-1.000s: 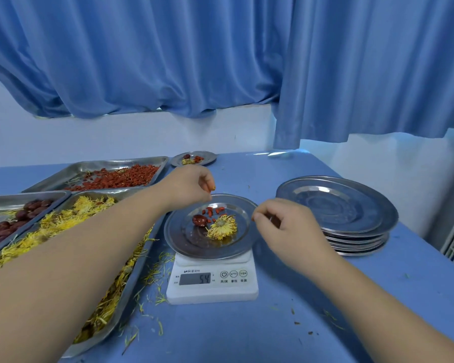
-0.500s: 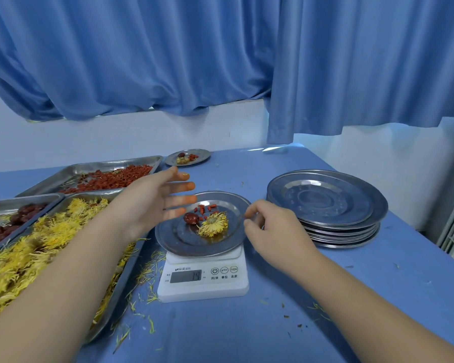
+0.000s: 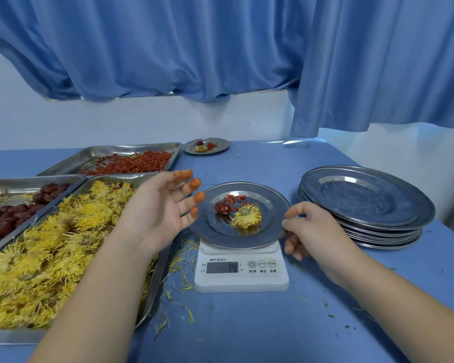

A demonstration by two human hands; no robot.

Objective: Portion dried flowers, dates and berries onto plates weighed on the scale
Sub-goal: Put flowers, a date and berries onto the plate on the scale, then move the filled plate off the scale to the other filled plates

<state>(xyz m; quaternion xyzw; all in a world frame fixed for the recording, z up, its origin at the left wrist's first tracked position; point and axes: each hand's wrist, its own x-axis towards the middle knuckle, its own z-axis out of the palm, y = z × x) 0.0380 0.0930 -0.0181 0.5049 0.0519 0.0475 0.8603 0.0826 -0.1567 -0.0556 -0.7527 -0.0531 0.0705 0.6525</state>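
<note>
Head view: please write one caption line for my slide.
Round steel plate with a dried yellow flower, dark red date and red berries on the white scale; right hand pinches its rim.

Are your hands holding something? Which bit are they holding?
The right hand holds the plate by its right rim, pinched between its fingers. The left hand is open beside the plate and holds nothing.

The left hand [image 3: 163, 205] is no longer bunched up over the far left side of the plate [image 3: 220, 231]. Now it is open wide with its fingers spread, just left of the plate. The right hand [image 3: 315, 231], holding the plate's right edge, has its fingers lower, down by the scale [image 3: 241, 281]. The scale shows a different number.
</note>
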